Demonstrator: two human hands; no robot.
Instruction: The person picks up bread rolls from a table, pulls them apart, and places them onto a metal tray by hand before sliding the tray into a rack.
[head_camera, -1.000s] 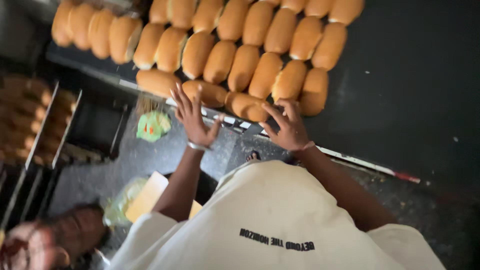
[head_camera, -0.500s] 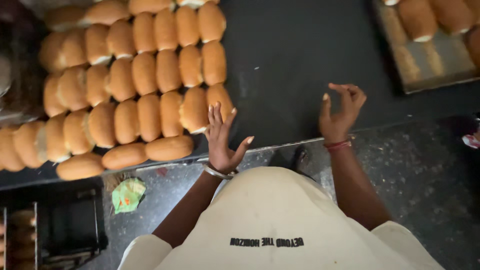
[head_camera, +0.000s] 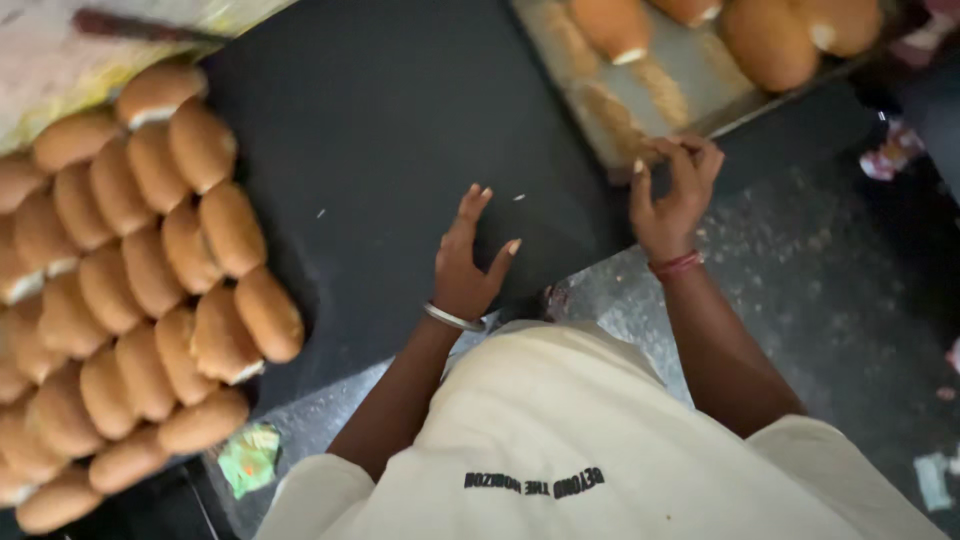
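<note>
Dark table (head_camera: 400, 120); right hand (head_camera: 672, 195) seemingly grips tray (head_camera: 690, 85).

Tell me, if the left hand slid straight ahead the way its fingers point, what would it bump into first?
Probably nothing soon. The left hand points up across the bare black table, between the bread rolls and the metal tray. The way looks free to the picture's top edge.

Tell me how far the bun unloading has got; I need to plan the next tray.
Done: a big batch of buns lies in close rows on the dark table. In hand: the right hand grips the near corner of a metal tray, fingers curled on its edge; the left hand rests open on the table. Left: a few buns on the tray remain.
</note>
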